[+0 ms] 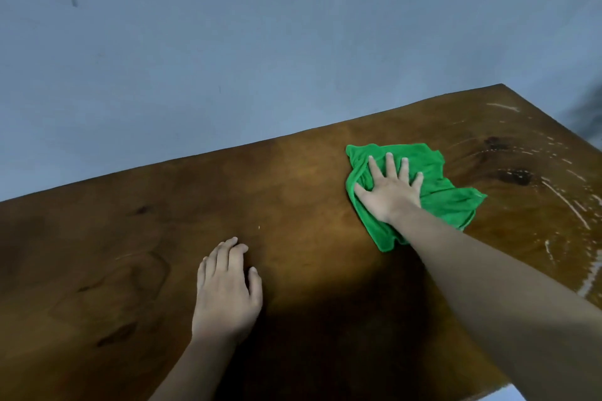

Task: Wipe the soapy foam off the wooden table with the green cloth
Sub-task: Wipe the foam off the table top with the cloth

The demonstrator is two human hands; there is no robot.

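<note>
A crumpled green cloth (pixel 446 195) lies flat on the brown wooden table (pixel 163 238), right of centre. My right hand (pixel 389 190) presses down on it with fingers spread, palm flat on the fabric. My left hand (pixel 228 286) rests on the bare wood nearer to me, fingers loosely together, holding nothing. Thin white streaks of soapy foam (pixel 566 202) arc across the table's right end, to the right of the cloth. The wood left of the cloth looks dull and free of foam.
A plain blue-grey wall (pixel 228 42) runs along the table's far edge. The table's right edge (pixel 583 146) slants down the right side of the view, with a dark blurred shape beyond it. My shadow darkens the wood near me.
</note>
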